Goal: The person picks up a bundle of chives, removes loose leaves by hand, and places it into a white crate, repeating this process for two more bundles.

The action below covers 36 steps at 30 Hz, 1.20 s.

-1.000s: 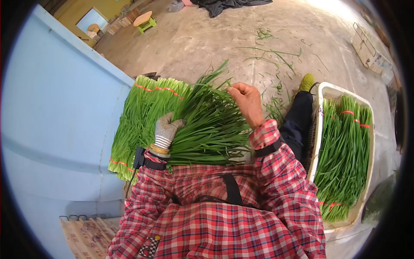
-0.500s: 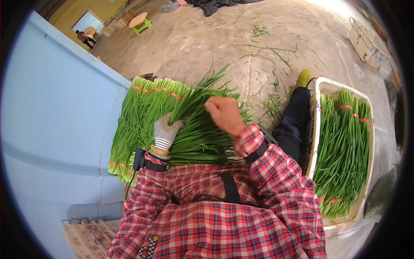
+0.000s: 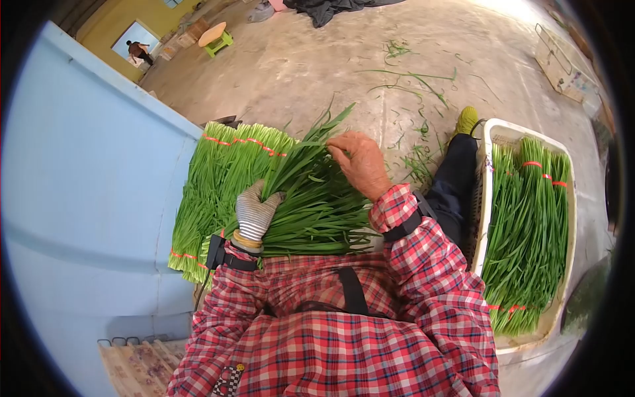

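Observation:
My left hand (image 3: 256, 210), in a striped knit glove, is closed on a loose bunch of garlic chives (image 3: 314, 218) lying across my lap. Its thumb rests over the leaves. My bare right hand (image 3: 360, 162) is raised at the far edge of this bunch, thumb and fingers pinched together. A thin chive leaf seems to run leftward from its fingertips; the pinch itself is partly hidden. Left of the loose bunch lie tied garlic chive bundles (image 3: 221, 175) with red bands, stems pointing away from me.
At my right stands a white plastic crate (image 3: 486, 198) of banded chive bundles (image 3: 522, 238). A blue panel (image 3: 92, 165) rises on my left. Chive scraps (image 3: 420, 162) litter the concrete floor. Farther off are a small green-legged stool (image 3: 216, 41) and a person (image 3: 139, 51) by a doorway.
My right hand has shifted slightly right and turned, its fingers now pinched toward the leaf tips. My left hand keeps its hold. The distant person has straightened up.

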Motion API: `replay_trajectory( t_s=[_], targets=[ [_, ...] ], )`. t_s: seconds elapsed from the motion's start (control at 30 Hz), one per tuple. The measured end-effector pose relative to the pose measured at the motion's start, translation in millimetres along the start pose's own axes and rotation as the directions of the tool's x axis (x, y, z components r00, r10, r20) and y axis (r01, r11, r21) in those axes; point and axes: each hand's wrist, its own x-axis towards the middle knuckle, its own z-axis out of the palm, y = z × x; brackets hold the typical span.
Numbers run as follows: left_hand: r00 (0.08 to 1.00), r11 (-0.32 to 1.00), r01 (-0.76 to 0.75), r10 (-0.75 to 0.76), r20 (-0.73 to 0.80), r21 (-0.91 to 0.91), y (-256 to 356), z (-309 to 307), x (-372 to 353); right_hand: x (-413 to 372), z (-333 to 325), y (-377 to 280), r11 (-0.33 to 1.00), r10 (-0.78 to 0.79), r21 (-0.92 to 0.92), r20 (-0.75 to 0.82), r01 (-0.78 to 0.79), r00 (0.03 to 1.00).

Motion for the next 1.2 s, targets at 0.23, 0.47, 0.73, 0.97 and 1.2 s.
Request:
replay_trajectory(
  t_s=[0.23,0.47,0.73,0.97,1.2],
  targets=[
    [0.994,0.993,0.112,-0.112,0.022,-0.025,1,-3,-4,-5,-10,0,0.913,0.218,0.339,0.068,-0.228,0.974],
    [0.988,0.957,0.127,-0.146,-0.055,-0.26,-20,-18,6,-2,-46,31,0.789,0.494,0.525,-0.234,-0.319,0.838],
    [0.941,0.904,0.174,-0.269,-0.205,-0.39,-76,-57,13,-44,-37,46,0.928,0.36,0.266,-0.466,-0.261,0.808],
    [0.948,0.96,0.198,-0.239,-0.212,-0.198,-73,-55,14,-55,9,-38,0.989,0.115,0.077,0.125,-0.125,0.986],
    [0.989,0.989,0.146,-0.146,0.008,0.036,-31,-44,10,-61,50,-15,0.992,0.094,-0.1,0.132,-0.081,0.987]
  ],
)
